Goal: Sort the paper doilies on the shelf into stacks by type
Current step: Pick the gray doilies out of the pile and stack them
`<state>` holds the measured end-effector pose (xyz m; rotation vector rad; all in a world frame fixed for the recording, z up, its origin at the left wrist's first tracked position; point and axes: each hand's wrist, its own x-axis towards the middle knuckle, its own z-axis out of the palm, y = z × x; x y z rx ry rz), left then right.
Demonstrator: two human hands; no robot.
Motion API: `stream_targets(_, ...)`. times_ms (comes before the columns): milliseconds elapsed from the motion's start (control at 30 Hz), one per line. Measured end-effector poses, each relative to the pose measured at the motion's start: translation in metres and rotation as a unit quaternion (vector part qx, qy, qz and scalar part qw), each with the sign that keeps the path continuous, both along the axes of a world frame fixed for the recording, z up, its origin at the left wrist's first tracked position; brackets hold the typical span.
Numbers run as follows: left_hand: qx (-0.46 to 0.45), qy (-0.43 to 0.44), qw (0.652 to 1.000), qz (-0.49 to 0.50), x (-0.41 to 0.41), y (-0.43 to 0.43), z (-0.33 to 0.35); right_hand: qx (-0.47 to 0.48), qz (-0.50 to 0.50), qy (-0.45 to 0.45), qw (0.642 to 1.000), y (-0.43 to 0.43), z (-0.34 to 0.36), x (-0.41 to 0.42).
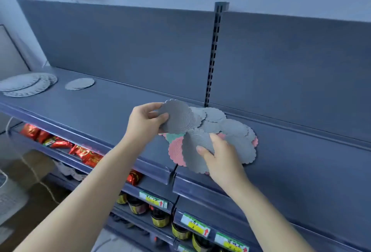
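A mixed pile of small scalloped doilies [234,129], grey, pink and green, lies on the top shelf [112,117] near its middle. My left hand [144,123] pinches a small grey doily [178,117] and holds it tilted above the pile's left edge. My right hand [218,155] grips another grey doily [197,151] at the pile's front, lifted on its near side over a pink doily [175,151]. Far left on the shelf sit a stack of large white lace doilies [26,85] and a small grey stack [80,83].
The shelf's back panel [140,47] and a slotted upright [212,57] rise behind the pile. Below are red snack packets [80,151], dark jars [160,218] and yellow-green price tags [195,224]. Bare shelf lies between the stacks and the pile.
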<state>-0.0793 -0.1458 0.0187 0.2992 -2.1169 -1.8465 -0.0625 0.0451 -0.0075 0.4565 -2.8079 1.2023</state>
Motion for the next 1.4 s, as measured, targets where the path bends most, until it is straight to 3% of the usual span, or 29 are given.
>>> stream_targets(100, 0.045, -0.011, 0.997, 0.063, 0.04, -0.045, 0.006, -0.161, 0.029, -0.069, 0.984, -0.035, 0.014, 0.004)
stream_targets(167, 0.04, -0.013, 0.994, 0.105, 0.066, -0.079, 0.009, -0.217, 0.036, -0.103, 0.97, -0.063, 0.026, 0.009)
stream_targets(333, 0.033, -0.015, 0.988, 0.148, 0.118, -0.168, 0.008, -0.256, 0.073, -0.093, 0.959, -0.15, 0.033, 0.013)
stream_targets(567, 0.065, -0.089, 0.983, 0.148, 0.143, -0.297, -0.026, -0.282, 0.068, -0.184, 0.939, -0.288, 0.008, 0.011)
stream_targets(667, 0.119, -0.098, 0.98, 0.125, 0.124, -0.341, -0.027, -0.311, 0.049, -0.231, 0.92, -0.325, -0.001, 0.007)
stream_targets(800, 0.192, -0.063, 0.974, 0.106, 0.063, -0.379, -0.021, -0.3, 0.019, -0.216, 0.929, -0.348, -0.002, -0.023)
stream_targets(1067, 0.218, -0.061, 0.965, 0.131, -0.102, -0.439, -0.03, -0.312, 0.006, -0.202, 0.928, -0.392, 0.001, -0.13)
stream_targets(1167, 0.15, -0.08, 0.979, 0.114, -0.159, -0.466, -0.039, -0.327, -0.008, -0.22, 0.919, -0.416, 0.0, -0.169)
stream_targets(1300, -0.123, -0.09, 0.987, 0.043, -0.207, -0.495, -0.053, -0.34, -0.018, -0.222, 0.914, -0.451, -0.004, -0.213)
stream_targets(1400, -0.174, -0.042, 0.984, -0.008, -0.222, -0.507, -0.062, -0.365, -0.025, -0.225, 0.903, -0.481, -0.01, -0.237)
